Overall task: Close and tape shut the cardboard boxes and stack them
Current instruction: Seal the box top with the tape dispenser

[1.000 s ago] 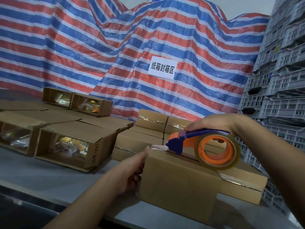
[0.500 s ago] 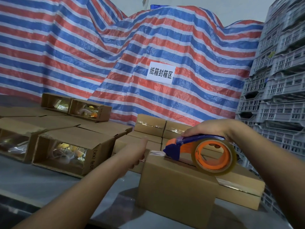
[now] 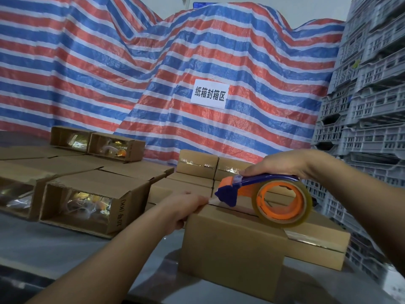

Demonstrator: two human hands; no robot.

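A warehouse packing area. A striped red, white and blue tarpaulin (image 3: 109, 69) hangs as the backdrop, and a white paper sign (image 3: 209, 94) pinned on it reads 纸箱封箱区. Right of the sign rise stacked grey plastic crates (image 3: 370, 102). Below it, cardboard boxes (image 3: 198, 164), some open, some taped, crowd a grey worktable (image 3: 43, 242).

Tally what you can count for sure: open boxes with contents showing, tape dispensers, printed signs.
open boxes: 4
tape dispensers: 1
printed signs: 1
Total: 6
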